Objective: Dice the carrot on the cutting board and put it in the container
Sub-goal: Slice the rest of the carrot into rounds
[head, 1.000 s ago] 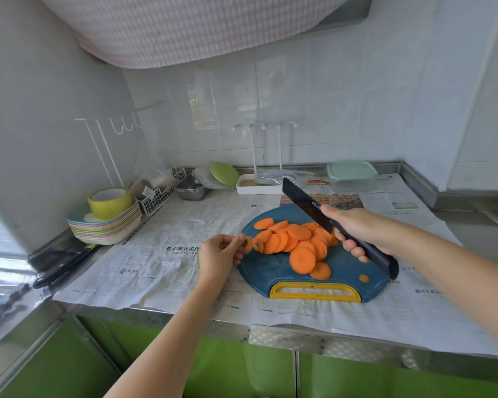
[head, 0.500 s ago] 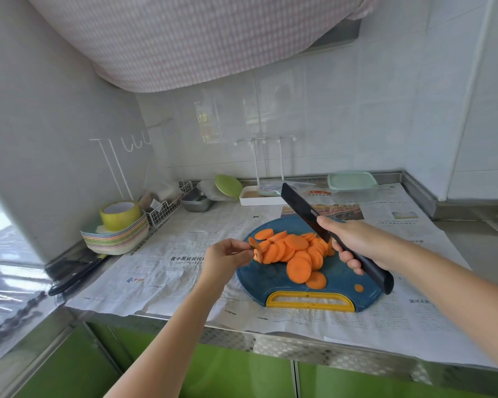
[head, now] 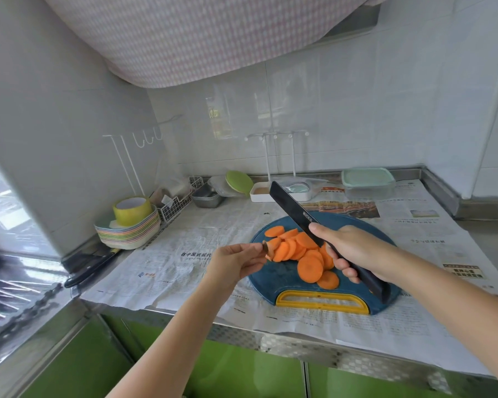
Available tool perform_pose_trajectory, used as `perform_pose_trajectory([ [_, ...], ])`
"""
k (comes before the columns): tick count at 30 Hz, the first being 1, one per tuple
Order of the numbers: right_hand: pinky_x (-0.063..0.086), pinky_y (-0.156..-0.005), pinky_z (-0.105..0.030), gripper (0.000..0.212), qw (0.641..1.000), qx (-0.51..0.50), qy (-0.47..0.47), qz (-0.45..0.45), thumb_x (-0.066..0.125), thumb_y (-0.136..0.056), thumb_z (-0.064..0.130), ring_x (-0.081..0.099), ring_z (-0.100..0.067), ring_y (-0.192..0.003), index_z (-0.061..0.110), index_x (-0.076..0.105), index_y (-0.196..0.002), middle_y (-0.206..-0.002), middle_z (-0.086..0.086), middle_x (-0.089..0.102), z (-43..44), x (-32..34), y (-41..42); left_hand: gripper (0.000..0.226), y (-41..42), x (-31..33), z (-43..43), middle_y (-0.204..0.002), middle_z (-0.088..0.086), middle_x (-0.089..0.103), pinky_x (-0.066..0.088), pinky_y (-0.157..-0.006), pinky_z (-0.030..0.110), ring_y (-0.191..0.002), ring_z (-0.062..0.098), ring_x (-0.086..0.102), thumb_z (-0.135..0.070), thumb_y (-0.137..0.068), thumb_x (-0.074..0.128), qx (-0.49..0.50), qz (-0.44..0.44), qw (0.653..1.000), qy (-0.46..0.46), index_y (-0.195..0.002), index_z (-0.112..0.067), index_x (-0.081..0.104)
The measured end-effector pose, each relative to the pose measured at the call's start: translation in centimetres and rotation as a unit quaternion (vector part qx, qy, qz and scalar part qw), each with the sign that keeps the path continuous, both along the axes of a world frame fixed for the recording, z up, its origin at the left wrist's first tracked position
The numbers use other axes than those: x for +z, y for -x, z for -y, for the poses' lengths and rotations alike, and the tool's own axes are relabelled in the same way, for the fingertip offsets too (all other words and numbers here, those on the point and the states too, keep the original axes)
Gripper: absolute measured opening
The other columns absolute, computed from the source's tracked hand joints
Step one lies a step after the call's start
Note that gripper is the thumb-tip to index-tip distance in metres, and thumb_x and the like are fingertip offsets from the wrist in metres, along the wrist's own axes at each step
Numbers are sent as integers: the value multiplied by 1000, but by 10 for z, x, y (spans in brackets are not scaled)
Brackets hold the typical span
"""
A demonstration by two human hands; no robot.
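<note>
Our left hand (head: 236, 261) is pinching a carrot stub (head: 268, 249) | right hand (head: 354, 251) gripping knife (head: 292, 208), label illegible | newspaper (head: 184, 271) showing "在中国式现代"

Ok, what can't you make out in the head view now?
Head view, carrot end pinched by the left hand: fingers hide most of it.
Head view, carrot slices behind the right hand and knife: count hidden.
Head view, lidded container at the back: lid and distance leave its contents unclear.

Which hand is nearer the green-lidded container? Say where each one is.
Right. The right hand, gripping the knife over the cutting board, is in front of the container; the left hand, pinching a carrot end, is farther left.
</note>
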State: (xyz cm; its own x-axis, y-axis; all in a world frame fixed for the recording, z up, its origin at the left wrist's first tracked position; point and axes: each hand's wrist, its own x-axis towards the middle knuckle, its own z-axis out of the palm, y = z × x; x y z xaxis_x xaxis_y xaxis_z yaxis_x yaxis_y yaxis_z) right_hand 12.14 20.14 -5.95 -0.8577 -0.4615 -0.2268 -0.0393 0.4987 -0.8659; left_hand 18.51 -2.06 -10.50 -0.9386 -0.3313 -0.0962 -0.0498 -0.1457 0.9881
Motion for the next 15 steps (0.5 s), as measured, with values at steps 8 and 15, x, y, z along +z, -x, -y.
perform_pose_trajectory([
  [8,35,-37,-21,62,999,-23,-5,-30,45,-95,61,37,-16,-31,10,44,-58,-44,-4,40,2,-1,20,27,23,13,48,-56,2,67,47,-45,16,-44,7,57,-27,-82,73,84,106,914,383,-63,-10,66],
  [15,44,-45,-26,53,972,-60,-166,-157,47,-97,51,46,-18,-30,10,44,-64,-42,-4,48,-6,-12,60,29,61,29,81,-69,5,69,56,-61,28,-58,13,62,-34,-85,68,31,204,760,616,-82,-5,69],
])
